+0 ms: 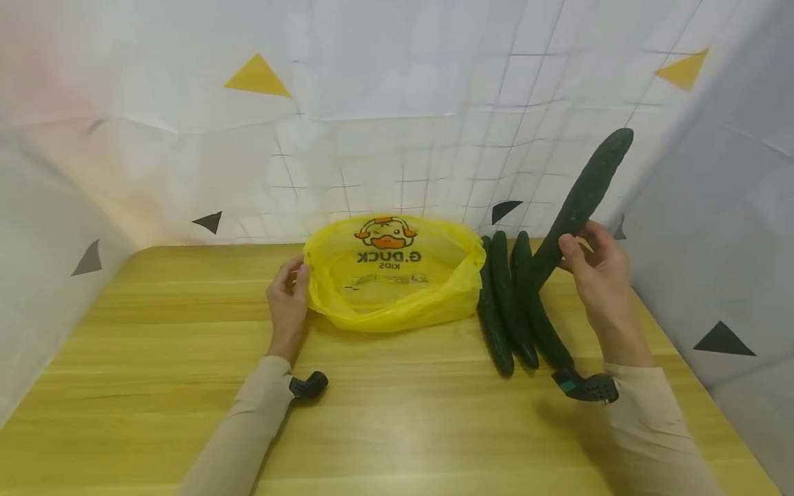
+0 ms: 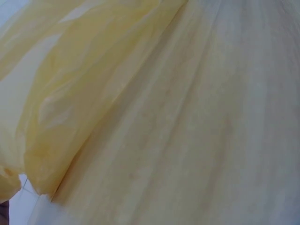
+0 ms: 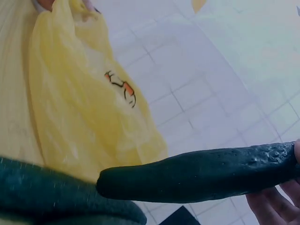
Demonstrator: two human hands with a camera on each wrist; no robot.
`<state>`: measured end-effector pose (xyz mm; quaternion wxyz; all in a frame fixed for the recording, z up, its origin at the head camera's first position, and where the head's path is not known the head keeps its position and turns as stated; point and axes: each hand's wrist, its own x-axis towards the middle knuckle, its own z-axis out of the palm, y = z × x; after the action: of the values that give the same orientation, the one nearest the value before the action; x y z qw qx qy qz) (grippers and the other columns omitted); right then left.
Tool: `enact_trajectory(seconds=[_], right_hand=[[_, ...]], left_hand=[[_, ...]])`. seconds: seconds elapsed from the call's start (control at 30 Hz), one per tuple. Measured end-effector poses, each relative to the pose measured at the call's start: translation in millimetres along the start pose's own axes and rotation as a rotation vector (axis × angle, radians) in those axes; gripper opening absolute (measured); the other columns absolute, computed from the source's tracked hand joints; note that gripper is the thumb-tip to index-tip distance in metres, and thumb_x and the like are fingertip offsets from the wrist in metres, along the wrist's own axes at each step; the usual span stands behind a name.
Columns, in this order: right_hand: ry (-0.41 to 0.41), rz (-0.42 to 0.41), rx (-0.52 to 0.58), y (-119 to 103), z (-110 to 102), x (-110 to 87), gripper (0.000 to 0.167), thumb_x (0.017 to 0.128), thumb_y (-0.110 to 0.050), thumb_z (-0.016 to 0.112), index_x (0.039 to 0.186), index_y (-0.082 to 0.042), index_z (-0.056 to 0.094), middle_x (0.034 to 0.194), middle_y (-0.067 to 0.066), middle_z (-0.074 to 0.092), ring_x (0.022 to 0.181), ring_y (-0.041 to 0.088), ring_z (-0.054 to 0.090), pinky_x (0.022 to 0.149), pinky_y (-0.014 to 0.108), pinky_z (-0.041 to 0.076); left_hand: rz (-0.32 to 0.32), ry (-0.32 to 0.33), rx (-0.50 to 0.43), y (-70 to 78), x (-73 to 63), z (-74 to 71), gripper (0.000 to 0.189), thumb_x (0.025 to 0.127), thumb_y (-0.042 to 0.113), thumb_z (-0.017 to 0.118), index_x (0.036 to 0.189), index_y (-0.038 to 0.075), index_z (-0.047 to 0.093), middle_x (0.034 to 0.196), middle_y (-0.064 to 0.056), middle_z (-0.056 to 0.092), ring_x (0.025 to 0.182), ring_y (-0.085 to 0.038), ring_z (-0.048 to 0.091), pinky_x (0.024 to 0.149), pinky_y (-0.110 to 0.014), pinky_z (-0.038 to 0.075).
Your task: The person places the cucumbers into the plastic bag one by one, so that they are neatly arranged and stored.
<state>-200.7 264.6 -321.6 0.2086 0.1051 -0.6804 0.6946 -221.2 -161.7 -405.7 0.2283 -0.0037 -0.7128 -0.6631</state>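
Four cucumbers and a yellow bag (image 1: 428, 313) were observed at a wooden table (image 1: 384, 413). The bag was seen standing at the back of the table, its mouth spread wide and turned upward. A duck print (image 1: 387, 234) and dark lettering, which was read in reverse, were noted on its far side. The bag's left rim was pinched between the thumb and fingers of the left hand (image 1: 289, 296); how firmly it was gripped could not be told.

One raised cucumber (image 1: 583, 207) was grasped by the right hand (image 1: 598, 269), the thumb being laid on the near side and the fingers bent behind. It was held aloft at a slant, its upper end tipped to the right and its lower end pointed down toward three cucumbers (image 1: 510, 303) on the table. Whether those were touched by the lower end could not be determined. The three were found lying side by side, lengthwise, just beside the right side of the bag.

Beige sleeves (image 1: 648, 413) were worn on both arms, and a black device (image 1: 309, 386) was fitted at the left wrist. The table was backed by a white sheet (image 1: 403, 165) marked with grid lines and triangles.
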Motion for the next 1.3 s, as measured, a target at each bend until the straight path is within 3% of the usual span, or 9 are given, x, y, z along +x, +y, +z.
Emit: enact_trajectory(seconds=[0.23,0.4,0.63,0.9,1.3], right_hand=[[0.013,-0.049,0.12,-3,16,3.6,0.038,0.091,0.004,0.055,0.128,-0.001,0.051,0.116,0.008,0.058,0.091,0.013,0.067,0.075,0.022,0.055],[0.025,-0.069,0.159,-10,28,4.5,0.038,0.091,0.004,0.055,0.128,-0.001,0.051,0.114,0.01,0.059,0.088,0.015,0.066,0.076,0.024,0.055],[0.034,-0.089,0.199,-18,47,3.3,0.04,0.089,0.003,0.057,0.128,-0.002,0.051,0.115,0.012,0.058,0.097,0.021,0.065,0.083,0.025,0.054],[0.026,-0.171,0.347,-22,67,5.2,0.035,0.089,0.01,0.054,0.123,0.002,0.051,0.111,0.014,0.059,0.094,0.025,0.067,0.09,0.029,0.052],[0.018,-0.258,0.374,-20,84,10.4,0.035,0.088,0.014,0.052,0.122,0.006,0.051,0.108,0.017,0.057,0.092,0.029,0.067,0.087,0.038,0.052]], left_hand=[[-0.021,-0.014,0.008,-0.3,0.4,-0.6,0.031,0.097,0.016,0.053,0.124,0.003,0.06,0.107,-0.015,0.06,0.085,-0.006,0.057,0.07,-0.014,0.049],[-0.017,-0.025,0.01,-0.1,0.1,-2.3,0.032,0.097,0.019,0.053,0.124,0.005,0.059,0.109,-0.017,0.06,0.086,-0.008,0.056,0.07,-0.014,0.048],[-0.016,-0.024,0.007,1.3,-1.6,-3.6,0.031,0.097,0.02,0.053,0.124,0.006,0.06,0.109,-0.014,0.06,0.087,-0.008,0.056,0.071,-0.015,0.048],[-0.03,-0.027,0.029,2.8,-4.7,-2.2,0.031,0.097,0.02,0.052,0.124,0.007,0.06,0.11,-0.012,0.06,0.09,-0.009,0.055,0.072,-0.015,0.047],[-0.011,-0.025,0.049,6.4,-5.2,-2.4,0.031,0.097,0.018,0.053,0.123,0.004,0.06,0.112,-0.016,0.061,0.089,-0.006,0.055,0.071,-0.014,0.046]])
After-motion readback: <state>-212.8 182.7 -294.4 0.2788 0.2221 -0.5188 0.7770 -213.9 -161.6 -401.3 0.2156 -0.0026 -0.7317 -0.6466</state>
